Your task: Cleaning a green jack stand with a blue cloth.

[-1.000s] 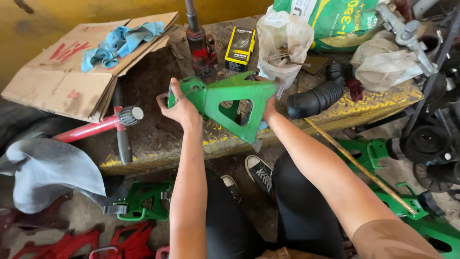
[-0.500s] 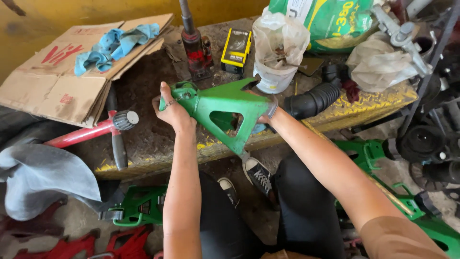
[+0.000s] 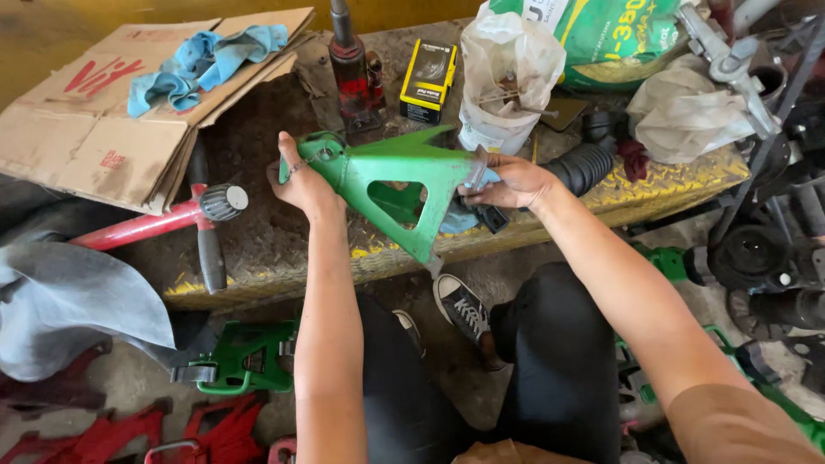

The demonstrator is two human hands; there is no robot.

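Note:
A green metal jack stand (image 3: 391,180) lies on its side in the air above the dirty workbench (image 3: 275,249), its narrow top to the left and its splayed legs to the right. My left hand (image 3: 301,176) grips the narrow top end. My right hand (image 3: 511,182) holds the wide leg end, with a bit of blue cloth under its fingers. My legs and dark sneakers (image 3: 464,314) show below the bench edge.
On the bench lie flattened cardboard (image 3: 103,129) with a blue rag (image 3: 202,60), a red bottle jack (image 3: 352,73), a small yellow-black box (image 3: 430,77), a white plastic bag (image 3: 507,77), a black rubber boot (image 3: 584,163) and a red-handled tool (image 3: 146,228). Green (image 3: 245,357) and red stands (image 3: 129,434) rest on the floor.
Both hands have turned the green stand, swinging its leg end downward and to the right. My right hand has shifted right along the legs, and the camera view has moved slightly.

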